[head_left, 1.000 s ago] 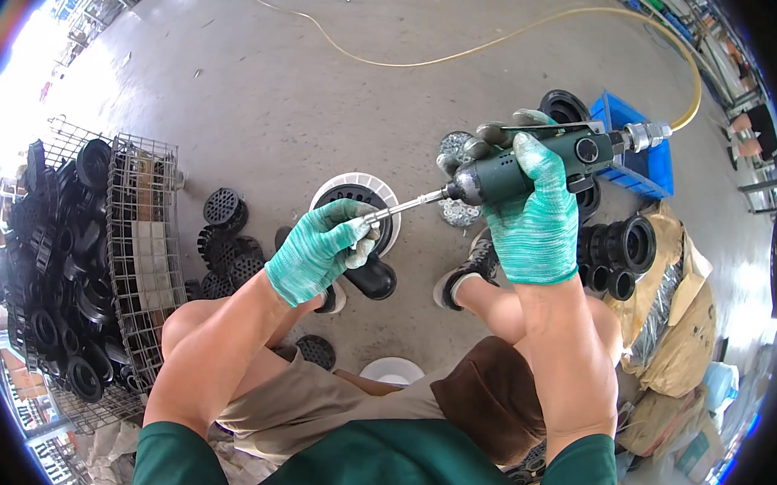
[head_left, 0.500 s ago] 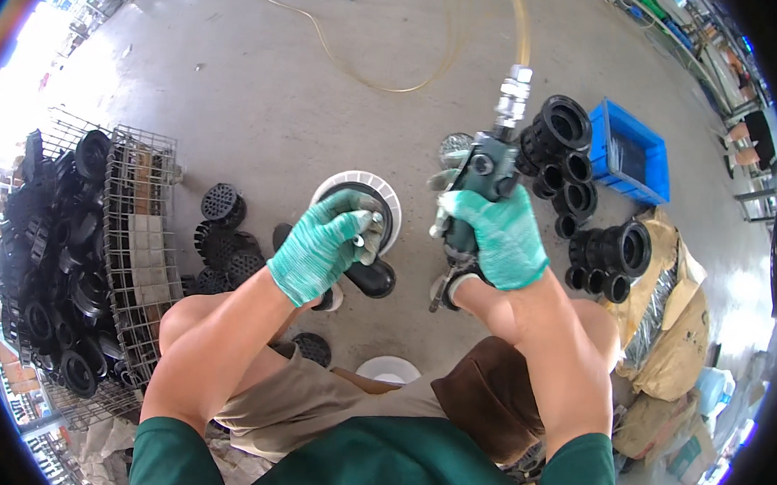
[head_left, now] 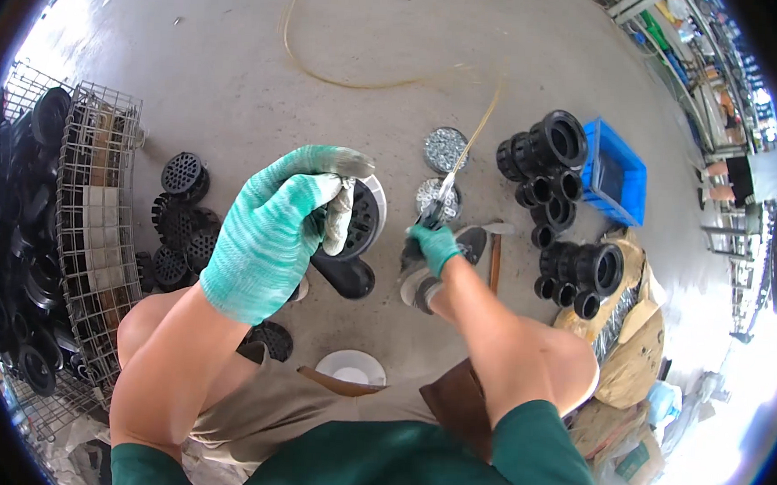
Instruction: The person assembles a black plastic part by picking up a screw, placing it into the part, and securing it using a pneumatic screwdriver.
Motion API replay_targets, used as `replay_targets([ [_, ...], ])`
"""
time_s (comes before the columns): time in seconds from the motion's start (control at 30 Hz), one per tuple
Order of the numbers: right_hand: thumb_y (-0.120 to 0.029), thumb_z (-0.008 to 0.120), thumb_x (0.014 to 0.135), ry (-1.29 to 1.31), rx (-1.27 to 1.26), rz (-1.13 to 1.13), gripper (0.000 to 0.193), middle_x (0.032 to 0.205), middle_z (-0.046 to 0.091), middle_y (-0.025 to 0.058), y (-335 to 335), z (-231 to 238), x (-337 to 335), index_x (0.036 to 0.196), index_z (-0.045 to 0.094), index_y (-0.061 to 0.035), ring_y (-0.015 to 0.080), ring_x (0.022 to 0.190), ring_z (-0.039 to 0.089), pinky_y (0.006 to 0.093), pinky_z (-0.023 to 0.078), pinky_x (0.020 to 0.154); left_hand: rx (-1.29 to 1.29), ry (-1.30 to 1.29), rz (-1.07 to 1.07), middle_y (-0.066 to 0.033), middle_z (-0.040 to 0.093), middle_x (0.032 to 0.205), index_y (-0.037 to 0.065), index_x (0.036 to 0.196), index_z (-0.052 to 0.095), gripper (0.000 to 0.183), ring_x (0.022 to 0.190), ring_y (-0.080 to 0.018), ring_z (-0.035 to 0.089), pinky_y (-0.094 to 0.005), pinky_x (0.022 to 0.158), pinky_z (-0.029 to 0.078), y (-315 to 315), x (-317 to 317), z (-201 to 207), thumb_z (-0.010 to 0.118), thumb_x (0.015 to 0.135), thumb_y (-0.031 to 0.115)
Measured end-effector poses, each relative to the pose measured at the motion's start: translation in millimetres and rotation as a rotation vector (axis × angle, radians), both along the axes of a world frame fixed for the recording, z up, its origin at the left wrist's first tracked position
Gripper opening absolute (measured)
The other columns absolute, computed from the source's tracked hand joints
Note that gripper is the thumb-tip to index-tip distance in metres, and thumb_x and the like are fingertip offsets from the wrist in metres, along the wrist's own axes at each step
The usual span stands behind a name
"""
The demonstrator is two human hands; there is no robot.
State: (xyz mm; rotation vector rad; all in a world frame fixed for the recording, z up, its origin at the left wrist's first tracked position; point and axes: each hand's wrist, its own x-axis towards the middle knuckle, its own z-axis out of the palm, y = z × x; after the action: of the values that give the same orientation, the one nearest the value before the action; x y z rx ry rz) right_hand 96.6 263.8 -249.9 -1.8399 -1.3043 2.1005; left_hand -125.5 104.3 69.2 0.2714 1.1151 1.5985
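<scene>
My left hand (head_left: 266, 227), in a green glove with greyed fingertips, is raised high with its fingers curled together. What it pinches, if anything, is hidden. Behind those fingers a round black slotted part (head_left: 365, 228) sits over a white ring (head_left: 379, 198), with a black elbow-shaped piece (head_left: 351, 278) just below. Down near the floor, my right hand (head_left: 435, 248) is closed around a dark air tool (head_left: 430, 214), beside my right shoe (head_left: 471, 242). A thin yellowish hose (head_left: 481, 124) runs up from the tool's metal fitting. Round dishes of small metal pieces (head_left: 446, 147) lie beyond it.
At left stands a wire cage (head_left: 100, 219) full of black parts; black grated discs (head_left: 184, 175) are piled beside it. Black ringed fittings (head_left: 556, 146), a blue crate (head_left: 631, 181) and brown sacks (head_left: 634, 343) line the right. A hammer (head_left: 496, 261) and a white bowl (head_left: 351, 361) are nearby.
My right hand has lowered the air tool from knee height toward the floor, its hose trailing. My left hand has come up closer and slightly left, fingers still closed.
</scene>
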Motion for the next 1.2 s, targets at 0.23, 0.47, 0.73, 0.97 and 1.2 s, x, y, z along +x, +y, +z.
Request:
replay_targets([
  [0.23, -0.014, 0.084, 0.072, -0.099, 0.252, 0.132, 0.050, 0.105, 0.070, 0.0133, -67, -118, -16, 0.114, 0.061, -0.0025, 0.0278, 0.092, 0.067, 0.0412, 0.055, 0.085, -0.001, 0.036, 0.152, -0.0054, 0.062, 0.083, 0.000, 0.108, 0.066, 0.021, 0.065, -0.0127, 0.057, -0.0271, 0.058, 0.047, -3, -27, -4, 0.052, 0.096, 0.009],
  [0.47, -0.019, 0.081, 0.075, -0.483, 0.468, 0.314, 0.053, 0.113, 0.069, 0.0207, -53, -91, -18, 0.119, 0.059, 0.0004, 0.0372, 0.104, 0.067, 0.0436, 0.053, 0.091, -0.062, 0.025, 0.139, -0.0028, 0.059, 0.084, 0.005, 0.106, 0.063, 0.018, 0.066, -0.0131, 0.056, -0.0274, 0.056, 0.045, -15, -46, -14, 0.055, 0.095, 0.017],
  [0.73, -0.022, 0.080, 0.087, 0.293, 0.644, 0.212, 0.060, 0.128, 0.060, 0.0136, -10, 122, -71, 0.136, 0.053, -0.0013, 0.0218, 0.116, 0.059, 0.0340, 0.050, 0.097, 0.119, 0.116, 0.272, -0.0025, 0.061, 0.085, 0.004, 0.110, 0.064, 0.020, 0.066, -0.0124, 0.057, -0.0266, 0.057, 0.045, -17, -46, 15, 0.057, 0.097, 0.017],
  [0.97, -0.051, 0.090, 0.061, -0.314, 1.132, 1.385, 0.117, 0.158, 0.029, 0.0222, -69, 219, -134, 0.155, 0.031, -0.0115, 0.0465, 0.145, 0.028, 0.0526, 0.044, 0.111, 0.242, 0.161, 0.301, -0.0052, 0.064, 0.085, 0.001, 0.109, 0.065, 0.021, 0.065, -0.0138, 0.060, -0.0284, 0.057, 0.049, -20, -55, 20, 0.053, 0.096, 0.011],
  [1.2, -0.046, 0.090, 0.061, -0.279, 1.154, 1.464, 0.109, 0.157, 0.029, 0.0219, -66, 218, -135, 0.152, 0.038, -0.0159, 0.0461, 0.144, 0.031, 0.0531, 0.046, 0.109, 0.225, 0.206, 0.325, -0.0056, 0.064, 0.082, 0.000, 0.108, 0.066, 0.022, 0.065, -0.0138, 0.060, -0.0288, 0.056, 0.049, -25, -59, 18, 0.052, 0.097, 0.011],
])
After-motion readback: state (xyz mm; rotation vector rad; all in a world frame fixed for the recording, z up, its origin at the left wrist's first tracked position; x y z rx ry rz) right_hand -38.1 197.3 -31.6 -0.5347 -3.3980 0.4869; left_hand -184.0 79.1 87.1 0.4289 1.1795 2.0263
